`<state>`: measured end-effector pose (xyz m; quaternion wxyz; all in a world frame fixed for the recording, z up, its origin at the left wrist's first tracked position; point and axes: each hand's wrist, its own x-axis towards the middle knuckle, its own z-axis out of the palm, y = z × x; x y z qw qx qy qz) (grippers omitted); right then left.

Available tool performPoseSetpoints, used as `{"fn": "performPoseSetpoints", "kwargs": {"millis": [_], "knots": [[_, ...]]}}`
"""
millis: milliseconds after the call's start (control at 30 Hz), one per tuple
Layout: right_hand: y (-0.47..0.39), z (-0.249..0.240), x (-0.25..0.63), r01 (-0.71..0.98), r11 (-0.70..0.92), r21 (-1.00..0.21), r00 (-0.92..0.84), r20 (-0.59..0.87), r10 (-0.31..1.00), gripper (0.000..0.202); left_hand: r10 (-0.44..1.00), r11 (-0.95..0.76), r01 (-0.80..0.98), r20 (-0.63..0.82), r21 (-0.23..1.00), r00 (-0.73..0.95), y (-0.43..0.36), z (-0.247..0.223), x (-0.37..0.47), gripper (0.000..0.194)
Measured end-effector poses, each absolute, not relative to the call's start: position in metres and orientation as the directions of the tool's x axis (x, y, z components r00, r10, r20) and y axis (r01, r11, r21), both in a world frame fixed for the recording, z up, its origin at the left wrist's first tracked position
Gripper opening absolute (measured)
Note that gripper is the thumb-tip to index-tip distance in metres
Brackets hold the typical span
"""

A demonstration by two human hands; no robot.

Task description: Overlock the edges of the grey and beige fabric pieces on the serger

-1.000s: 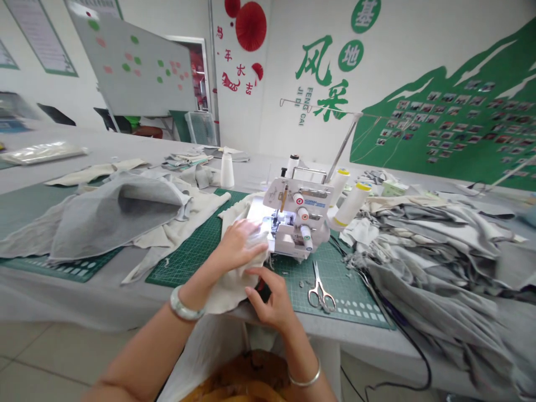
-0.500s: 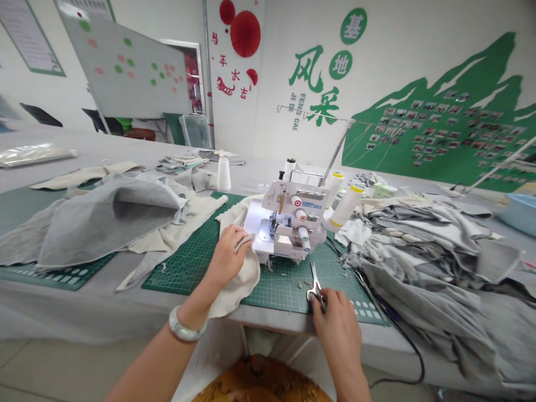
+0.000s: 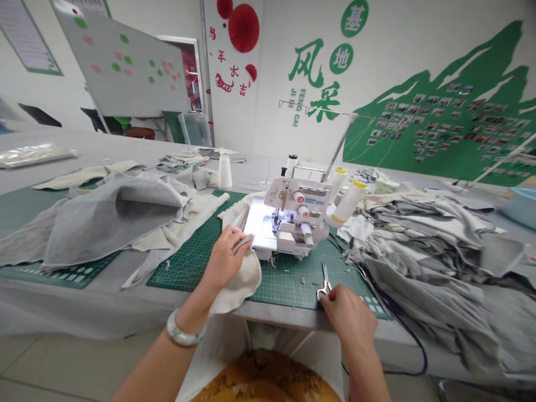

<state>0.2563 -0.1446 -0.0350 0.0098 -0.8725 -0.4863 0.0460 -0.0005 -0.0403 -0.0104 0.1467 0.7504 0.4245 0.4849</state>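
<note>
My left hand [image 3: 226, 258] is closed on a piece of cream cloth [image 3: 244, 282], with a folded greyish edge between thumb and fingers. The cloth hangs over the front of the cutting mat, beside the white overlock sewing machine [image 3: 288, 218], whose lamp is lit. My right hand [image 3: 349, 312] is at the mat's front edge, its fingers closed round the handles of a pair of scissors [image 3: 325, 279]. The blades lie on the mat and point away from me; most of the handle is hidden by the hand.
A green cutting mat [image 3: 288, 287] lies under the machine. Grey cloth pieces [image 3: 113, 215] are spread at left, and a large heap of grey cloth [image 3: 452, 290] lies at right. Thread cones [image 3: 349, 201] stand behind the machine, a white cone [image 3: 225, 171] farther left. A black cable [image 3: 412, 340] hangs over the table edge.
My right hand and the scissors have shifted a little to the right, and the fingers cover more of the handles. The left hand keeps its hold on the cloth. The view has tilted slightly.
</note>
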Motion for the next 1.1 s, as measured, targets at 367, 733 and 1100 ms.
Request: {"fn": "performPoseSetpoints", "kwargs": {"millis": [367,733,1100], "knots": [[-0.149,-0.050,0.275,0.783,-0.447,-0.432,0.496,0.000,0.868,0.015,0.901,-0.432,0.395,0.409,0.811,0.146,-0.063,-0.043,-0.016,0.016],[-0.139,-0.068,0.272,0.066,-0.032,-0.997,0.483,0.004,0.876,0.029,0.866,-0.443,0.644,0.483,0.624,0.128,-0.065,-0.053,-0.049,0.017],[-0.130,-0.063,0.254,-0.209,-0.066,-0.976,0.392,-0.145,0.908,0.041,0.947,-0.068,0.946,0.319,0.317,-0.039,-0.079,-0.060,-0.052,0.049]]}}
